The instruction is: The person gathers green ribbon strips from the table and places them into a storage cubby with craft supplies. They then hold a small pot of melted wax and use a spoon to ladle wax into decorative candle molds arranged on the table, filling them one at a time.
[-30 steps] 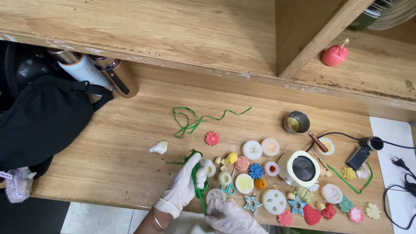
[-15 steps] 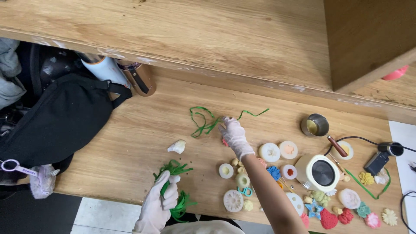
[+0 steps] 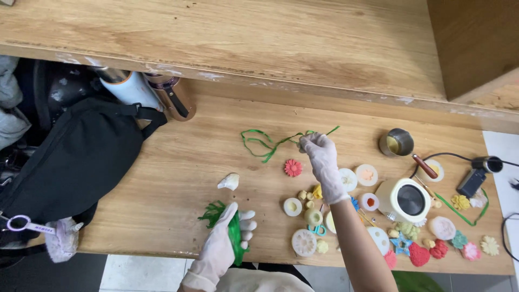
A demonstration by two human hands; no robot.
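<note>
Both hands wear white gloves. My right hand reaches out over the wooden table and pinches a thin green ribbon that lies looped on the wood. My left hand stays at the near table edge, closed around a bundle of green strips whose frayed end fans out to the left. A red flower-shaped piece lies just left of my right wrist.
Many small coloured moulded shapes and round discs are spread at the right, with a white round device, a small metal pot and cables. A black bag and two bottles sit at left. A white lump lies mid-table.
My right hand went from the near edge out to the green ribbon and took hold of it. My left hand moved left with the green bundle. The view shifted left.
</note>
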